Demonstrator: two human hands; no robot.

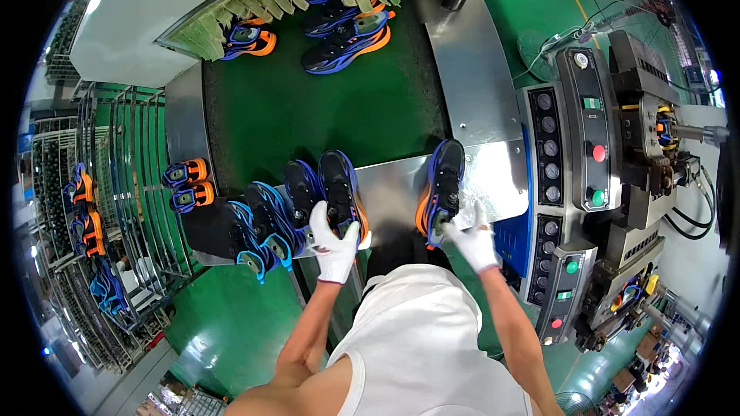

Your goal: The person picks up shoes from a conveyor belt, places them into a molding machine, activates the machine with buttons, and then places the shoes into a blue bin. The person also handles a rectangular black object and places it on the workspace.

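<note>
My left hand, in a white glove, is open with thumb and fingers apart, over the heel end of a black shoe with blue and orange trim. Beside that shoe, to the left, lies a similar one. My right hand, also gloved, has its fingers spread next to the heel of another black, blue and orange shoe. Its fingertips are close to that heel; whether they touch cannot be made out. All these shoes lie on the metal ledge with toes pointing away from me.
Black shoes with light-blue trim lie to the left, near small orange-and-blue shoes. More shoes sit on the green belt before a fringed opening. A wire rack stands left; a machine with dials and buttons stands right.
</note>
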